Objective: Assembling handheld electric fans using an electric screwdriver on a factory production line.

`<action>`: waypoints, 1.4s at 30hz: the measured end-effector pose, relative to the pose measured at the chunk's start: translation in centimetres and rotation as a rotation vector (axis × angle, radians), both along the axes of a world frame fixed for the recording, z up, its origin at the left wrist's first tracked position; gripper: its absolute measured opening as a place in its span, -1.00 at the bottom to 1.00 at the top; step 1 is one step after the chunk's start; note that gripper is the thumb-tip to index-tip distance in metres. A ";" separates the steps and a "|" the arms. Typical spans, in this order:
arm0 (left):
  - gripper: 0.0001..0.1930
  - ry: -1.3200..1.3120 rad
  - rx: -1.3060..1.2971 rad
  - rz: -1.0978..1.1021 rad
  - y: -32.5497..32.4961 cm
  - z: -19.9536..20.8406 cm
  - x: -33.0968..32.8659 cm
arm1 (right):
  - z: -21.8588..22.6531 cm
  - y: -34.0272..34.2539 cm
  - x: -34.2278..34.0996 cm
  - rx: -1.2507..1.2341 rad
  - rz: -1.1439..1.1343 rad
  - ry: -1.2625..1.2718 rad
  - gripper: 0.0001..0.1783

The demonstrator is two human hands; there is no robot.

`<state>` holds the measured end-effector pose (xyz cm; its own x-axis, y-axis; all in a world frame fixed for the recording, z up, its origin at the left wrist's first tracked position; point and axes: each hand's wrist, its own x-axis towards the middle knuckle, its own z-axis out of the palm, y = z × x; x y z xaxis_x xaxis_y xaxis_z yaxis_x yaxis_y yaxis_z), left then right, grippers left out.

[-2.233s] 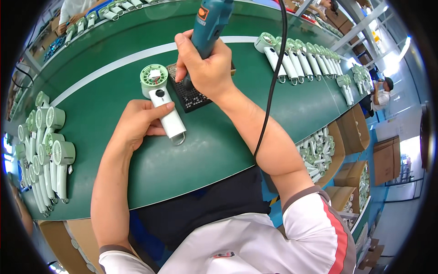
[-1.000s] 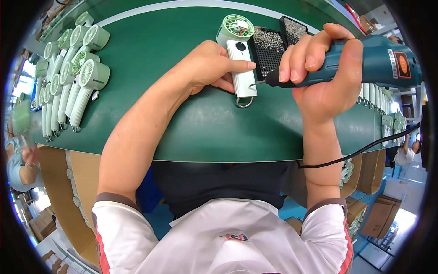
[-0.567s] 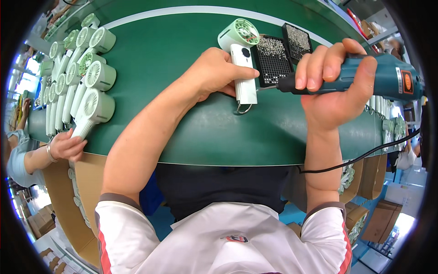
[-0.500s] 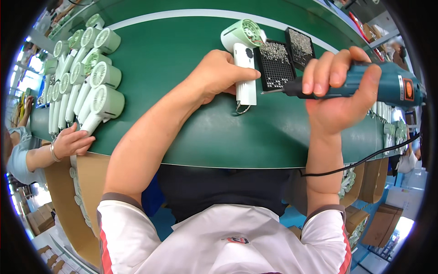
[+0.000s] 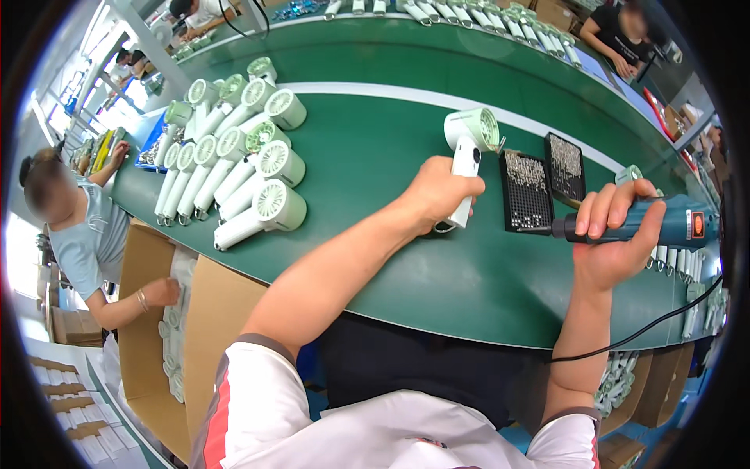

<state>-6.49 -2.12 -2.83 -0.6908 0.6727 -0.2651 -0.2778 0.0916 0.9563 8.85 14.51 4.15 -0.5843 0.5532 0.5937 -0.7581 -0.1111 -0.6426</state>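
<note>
My left hand (image 5: 445,191) is closed around the white handle of a handheld fan (image 5: 466,158). Its pale green round head points up and to the right, with thin wires showing at the open front. A metal loop hangs at the handle's lower end. In my right hand (image 5: 613,242) lies a blue-green electric screwdriver (image 5: 678,222), held level with its black nose toward the left. The bit comes close to the lower edge of a black screw tray (image 5: 527,220), which holds many small screws. A second black tray (image 5: 566,168) of screws adjoins it.
Several similar fans (image 5: 269,207) lie in rows on the green table (image 5: 375,156) at left. A co-worker (image 5: 94,234) reaches into a cardboard box (image 5: 144,270) of fan parts. The screwdriver's black cable (image 5: 625,342) trails over the table's front edge. More fans line the far bench.
The whole view has swung, showing more of the far bench. The fan in my left hand now tilts and sits farther from the tray. The co-worker's hand left the fans for the box.
</note>
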 end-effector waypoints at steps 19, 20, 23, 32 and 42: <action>-0.69 -0.208 0.130 -0.023 0.2 -0.2 0.3 | -0.7 0.2 -0.1 -0.008 0.007 0.013 -0.58; -0.67 -0.172 0.109 -0.065 -0.3 -0.1 0.1 | -0.7 -0.1 -0.4 -0.015 0.020 0.007 -0.57; -0.54 -0.122 0.068 -0.141 -0.7 0.0 -0.1 | -0.7 0.0 -0.9 -0.066 0.037 0.019 -0.60; -0.51 -0.018 -0.012 -0.114 0.4 0.6 2.1 | -1.2 -0.9 -0.9 0.055 0.115 0.035 -0.57; -0.62 -0.054 -0.057 -0.198 0.0 0.7 1.9 | -1.4 -2.2 -1.1 0.126 0.183 0.057 -0.57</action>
<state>-4.57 -2.17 -2.11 -0.5304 0.7769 -0.3392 -0.2993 0.2028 0.9324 7.72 12.35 2.75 -0.6317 0.3604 0.6863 -0.7681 -0.1715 -0.6169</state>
